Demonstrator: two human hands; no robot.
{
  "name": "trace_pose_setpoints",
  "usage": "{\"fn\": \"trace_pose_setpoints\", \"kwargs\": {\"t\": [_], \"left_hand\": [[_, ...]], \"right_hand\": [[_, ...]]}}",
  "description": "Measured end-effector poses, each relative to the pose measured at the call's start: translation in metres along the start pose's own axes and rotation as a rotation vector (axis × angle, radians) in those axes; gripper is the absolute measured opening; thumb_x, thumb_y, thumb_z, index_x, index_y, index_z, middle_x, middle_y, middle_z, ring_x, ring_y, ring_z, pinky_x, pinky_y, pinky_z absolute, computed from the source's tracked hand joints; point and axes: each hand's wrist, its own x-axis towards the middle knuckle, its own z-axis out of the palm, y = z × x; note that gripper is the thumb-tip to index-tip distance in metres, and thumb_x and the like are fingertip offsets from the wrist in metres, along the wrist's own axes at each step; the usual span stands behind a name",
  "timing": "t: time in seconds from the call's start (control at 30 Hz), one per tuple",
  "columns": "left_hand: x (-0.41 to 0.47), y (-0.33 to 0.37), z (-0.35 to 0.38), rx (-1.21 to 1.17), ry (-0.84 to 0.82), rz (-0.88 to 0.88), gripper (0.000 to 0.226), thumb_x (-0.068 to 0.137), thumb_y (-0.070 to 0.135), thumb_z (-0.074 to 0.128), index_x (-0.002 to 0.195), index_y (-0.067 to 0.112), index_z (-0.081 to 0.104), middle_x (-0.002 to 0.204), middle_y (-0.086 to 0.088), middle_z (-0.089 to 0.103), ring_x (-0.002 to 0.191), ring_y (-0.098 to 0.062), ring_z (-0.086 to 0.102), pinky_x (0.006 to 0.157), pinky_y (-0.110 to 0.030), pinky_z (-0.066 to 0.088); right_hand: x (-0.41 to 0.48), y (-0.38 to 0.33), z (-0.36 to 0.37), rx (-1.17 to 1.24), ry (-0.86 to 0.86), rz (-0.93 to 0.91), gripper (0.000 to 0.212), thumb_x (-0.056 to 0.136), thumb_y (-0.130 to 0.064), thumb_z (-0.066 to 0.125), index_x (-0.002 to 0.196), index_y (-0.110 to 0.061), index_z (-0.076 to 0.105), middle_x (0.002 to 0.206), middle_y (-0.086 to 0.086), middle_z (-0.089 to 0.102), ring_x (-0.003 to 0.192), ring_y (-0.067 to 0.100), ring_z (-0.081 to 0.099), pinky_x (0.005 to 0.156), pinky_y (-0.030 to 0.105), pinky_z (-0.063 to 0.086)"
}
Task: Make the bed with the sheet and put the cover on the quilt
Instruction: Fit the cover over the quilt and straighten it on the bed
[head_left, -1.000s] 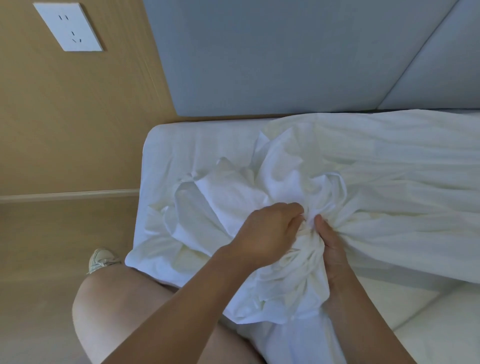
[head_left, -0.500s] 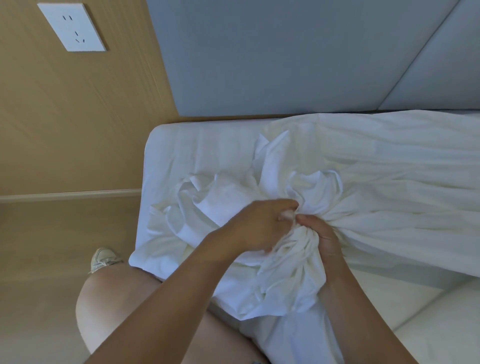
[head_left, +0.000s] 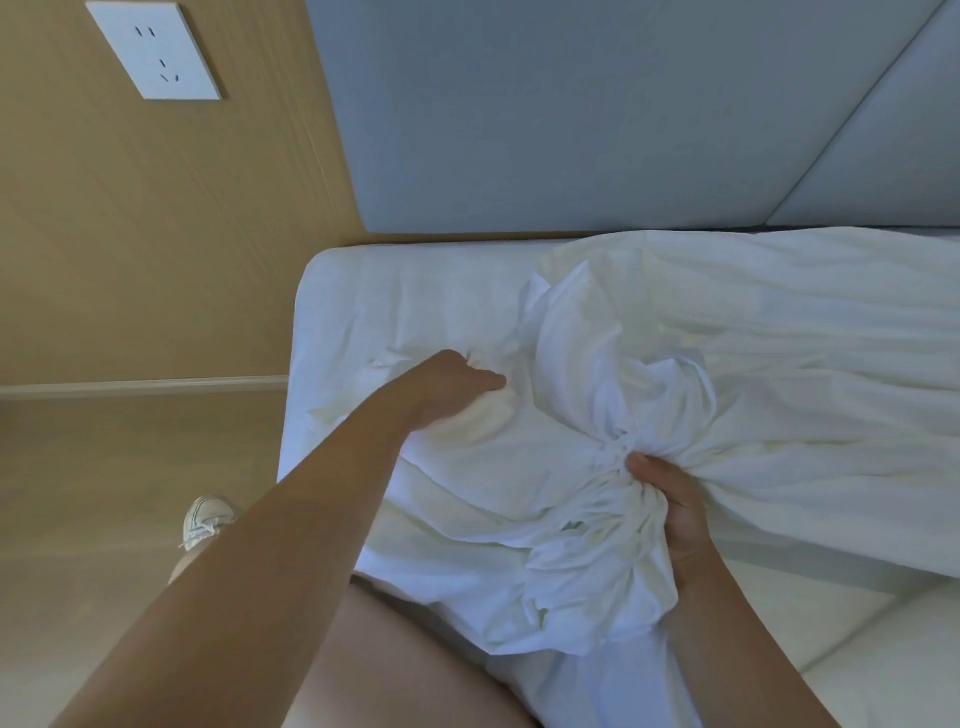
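On the mattress (head_left: 363, 291) corner, the left hand (head_left: 454, 382) clutches a fold of crumpled white cloth (head_left: 571, 358) while the right hand (head_left: 672, 506) squeezes a bunched gather of it nearby.

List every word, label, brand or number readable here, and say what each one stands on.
None can be read.
The wall socket shows only plug slots, no lettering.
The shoe shows no brand mark that can be read.
The white bedding and the grey headboard are plain.
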Motion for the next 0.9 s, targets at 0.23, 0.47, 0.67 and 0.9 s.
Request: {"fn": "trace_pose_setpoints", "kwargs": {"t": [0.23,0.47,0.67,0.9], "left_hand": [[-0.027,-0.054,0.006,0.736,-0.018,-0.157,0.035,0.087,0.014,0.046,0.12,0.021,0.053,0.125,-0.003,0.056,0.111,-0.024,0.055,0.08,-0.029,0.04],[-0.012,-0.008,0.006,0.736,0.024,0.232,0.082,0.084,0.022,0.058,0.15,0.022,0.01,0.156,-0.006,0.014,0.145,-0.023,0.007,0.116,-0.046,0.002],[0.011,0.023,0.022,0.355,-0.314,0.137,0.026,0.085,0.032,0.052,0.07,0.012,0.059,0.055,-0.001,0.058,0.056,-0.018,0.052,0.063,-0.028,0.039],[0.011,0.025,0.02,0.217,-0.24,0.189,0.024,0.086,0.031,0.065,0.077,0.011,0.057,0.064,0.002,0.051,0.055,-0.01,0.046,0.051,-0.019,0.037]], "right_hand": [[0.004,0.005,0.0,0.064,-0.076,-0.101,0.074,0.018,-0.021,0.095,0.086,-0.001,0.076,0.1,0.026,0.069,0.083,0.041,0.069,0.059,0.051,0.055],[0.003,0.007,-0.034,0.05,-0.116,-0.064,0.053,0.101,-0.025,0.015,0.146,0.002,0.022,0.15,0.029,0.021,0.141,0.042,0.018,0.113,0.049,0.008],[-0.003,0.006,-0.032,0.0,-0.084,-0.002,0.052,0.101,-0.024,0.022,0.142,0.007,0.028,0.147,0.03,0.03,0.139,0.04,0.027,0.113,0.048,0.013],[0.002,0.003,-0.008,-0.031,-0.162,-0.067,0.049,0.086,-0.024,0.062,0.12,0.011,0.057,0.123,0.032,0.056,0.117,0.041,0.055,0.099,0.052,0.04]]}}
